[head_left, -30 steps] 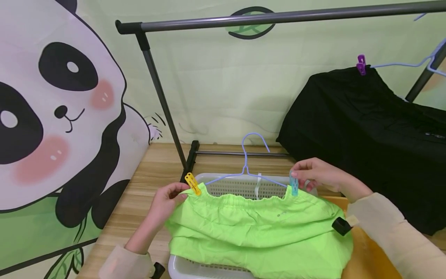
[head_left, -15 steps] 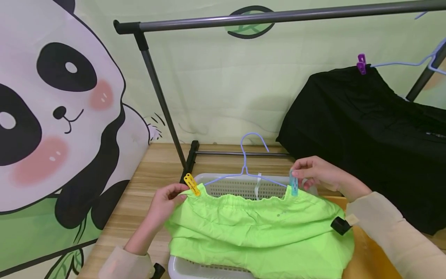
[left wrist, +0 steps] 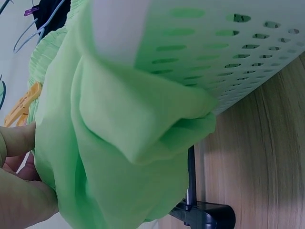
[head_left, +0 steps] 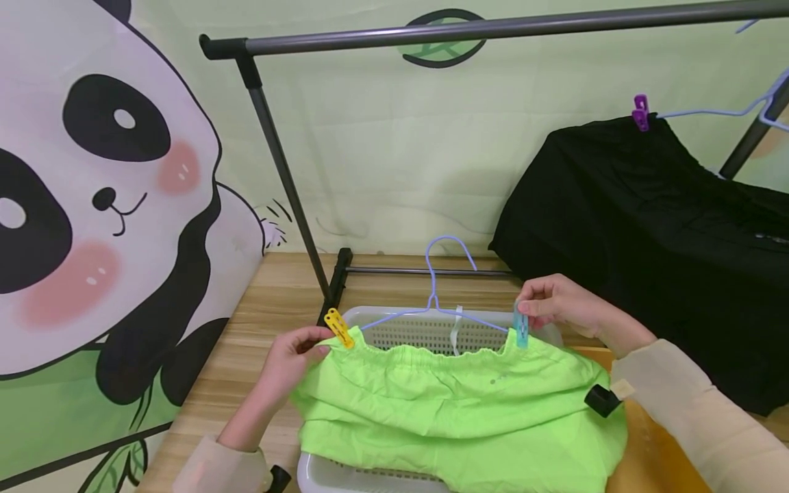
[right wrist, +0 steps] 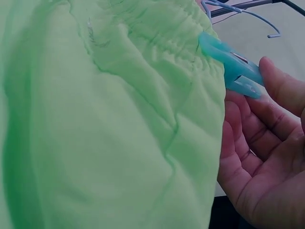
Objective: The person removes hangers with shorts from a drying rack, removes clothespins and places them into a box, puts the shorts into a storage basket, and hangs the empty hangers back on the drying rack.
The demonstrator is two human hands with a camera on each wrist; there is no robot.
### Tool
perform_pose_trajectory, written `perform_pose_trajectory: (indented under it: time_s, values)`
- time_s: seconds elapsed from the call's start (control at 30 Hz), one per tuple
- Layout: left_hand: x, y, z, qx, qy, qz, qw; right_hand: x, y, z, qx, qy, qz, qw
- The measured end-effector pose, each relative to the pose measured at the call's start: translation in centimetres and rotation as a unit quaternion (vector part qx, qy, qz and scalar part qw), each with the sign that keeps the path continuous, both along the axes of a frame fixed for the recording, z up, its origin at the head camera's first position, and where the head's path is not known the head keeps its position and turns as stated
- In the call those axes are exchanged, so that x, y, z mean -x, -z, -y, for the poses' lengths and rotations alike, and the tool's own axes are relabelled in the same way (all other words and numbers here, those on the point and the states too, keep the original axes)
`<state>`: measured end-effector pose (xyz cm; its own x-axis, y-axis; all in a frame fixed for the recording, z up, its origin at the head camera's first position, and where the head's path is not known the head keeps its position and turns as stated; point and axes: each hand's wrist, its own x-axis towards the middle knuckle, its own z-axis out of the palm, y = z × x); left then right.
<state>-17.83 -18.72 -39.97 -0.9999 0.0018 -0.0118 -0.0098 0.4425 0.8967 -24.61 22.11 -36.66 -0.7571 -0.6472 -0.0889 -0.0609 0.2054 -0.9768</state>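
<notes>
Bright green shorts [head_left: 456, 404] with a gathered waistband hang over a grey basket [head_left: 311, 472]. Behind the waistband shows a lilac wire hanger [head_left: 433, 274], its hook pointing up. A yellow clothespin [head_left: 340, 328] fastens the left end of the waistband and a blue clothespin [head_left: 521, 325] the right end. My left hand [head_left: 296, 359] pinches the waistband's left corner beside the yellow clothespin. With thumb and fingers my right hand [head_left: 557, 305] holds the upper end of the blue clothespin; in the right wrist view its jaws bite the waistband [right wrist: 186, 52].
A dark metal clothes rack [head_left: 283, 164] spans the scene, its rail [head_left: 493, 31] overhead. At the right, black pants [head_left: 629, 246] hang from another hanger [head_left: 715, 111] with a purple clothespin [head_left: 640, 113]. An orange surface [head_left: 653, 459] lies right of the basket on the wooden table [head_left: 246, 329].
The right hand's fingers have drawn a little closer together at the blue clothespin. The yellow clothespin and left corner have shifted very slightly left and down; otherwise both hands stay in place.
</notes>
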Motion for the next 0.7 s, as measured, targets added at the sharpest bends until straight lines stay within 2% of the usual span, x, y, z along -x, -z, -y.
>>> perform_pose_trajectory:
  time_s: [0.33,0.7]
  values:
    - [-0.14,0.01,0.15,0.005,0.005,0.001,1.0000,-0.12,0.27,0.10,0.009,0.043,-0.011,0.999]
    - [-0.30,-0.16,0.27,0.007,0.010,-0.004,0.9999,-0.03,0.19,0.02,0.057,0.075,-0.001,0.996]
